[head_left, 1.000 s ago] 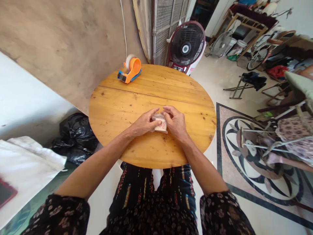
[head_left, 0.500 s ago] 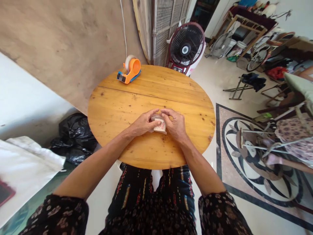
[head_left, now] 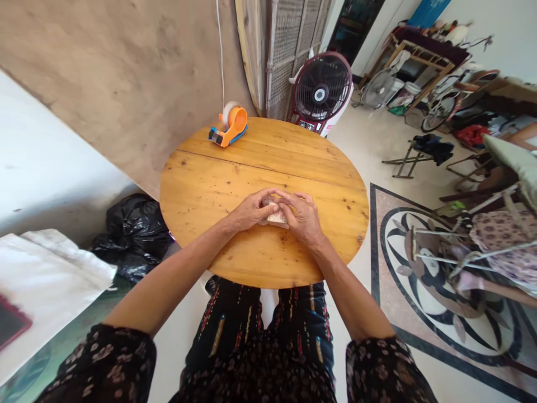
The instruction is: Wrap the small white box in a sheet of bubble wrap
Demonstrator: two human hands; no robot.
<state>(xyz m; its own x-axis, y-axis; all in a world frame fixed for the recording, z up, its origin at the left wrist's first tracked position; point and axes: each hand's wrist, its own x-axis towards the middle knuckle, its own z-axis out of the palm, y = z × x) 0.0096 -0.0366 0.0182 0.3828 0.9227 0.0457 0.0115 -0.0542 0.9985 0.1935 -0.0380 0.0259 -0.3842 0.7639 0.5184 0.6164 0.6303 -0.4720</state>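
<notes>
A small pale block-like packet with reddish print [head_left: 277,220] is held between both hands just above or on the round wooden table [head_left: 201,190]; I cannot tell whether it touches the wood. My left hand [head_left: 250,211] grips its left side, thumb lying across the front. From the right, my right hand [head_left: 305,219] closes on it with thumb and fingers at the upper right edge. Fingers of both hands meet over its top and hide much of it.
An orange and blue tape dispenser [head_left: 230,131] with a roll of tape stands at the table's far left. Behind the table is a fan [head_left: 321,92]. Black plastic bags [head_left: 130,229] lie left on the floor. A stool [head_left: 415,157] and another person's leg [head_left: 499,288] are on the right.
My right thumb and fingers have moved left over the packet, covering more of its printed face. The whole view has shifted slightly.
</notes>
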